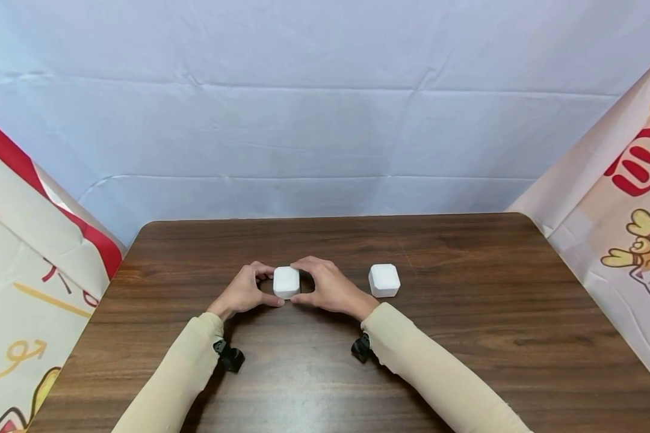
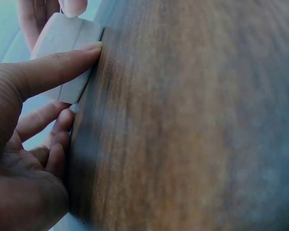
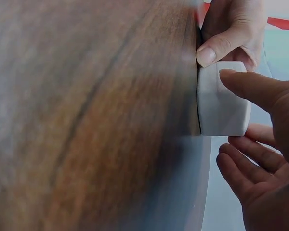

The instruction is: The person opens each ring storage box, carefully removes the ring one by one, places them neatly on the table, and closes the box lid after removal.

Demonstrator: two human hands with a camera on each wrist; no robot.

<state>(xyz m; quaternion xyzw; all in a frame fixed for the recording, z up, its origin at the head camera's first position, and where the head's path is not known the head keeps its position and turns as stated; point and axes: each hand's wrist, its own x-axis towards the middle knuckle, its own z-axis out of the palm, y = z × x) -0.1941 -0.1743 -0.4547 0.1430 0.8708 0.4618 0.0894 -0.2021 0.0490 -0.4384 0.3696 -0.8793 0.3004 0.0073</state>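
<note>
A small white box (image 1: 286, 282) with rounded corners rests on the wooden table, left of its middle. From the left, my left hand (image 1: 243, 290) pinches it, thumb on the near face and fingers round the far side. My right hand (image 1: 334, 288) grips the same box from the right in a like way. In the left wrist view a thin seam runs across the box (image 2: 70, 33), and the left thumb lies low, close to the tabletop. The right wrist view shows the right thumb higher on the box (image 3: 221, 115). The fingertips behind the box are partly hidden.
A second white box (image 1: 384, 281) of similar shape stands right of the hands, just beyond the right wrist. Dark brown tabletop (image 1: 482, 313) surrounds both boxes. A pale cloth (image 1: 314, 120) hangs behind the table's far edge, with printed cloths at both sides.
</note>
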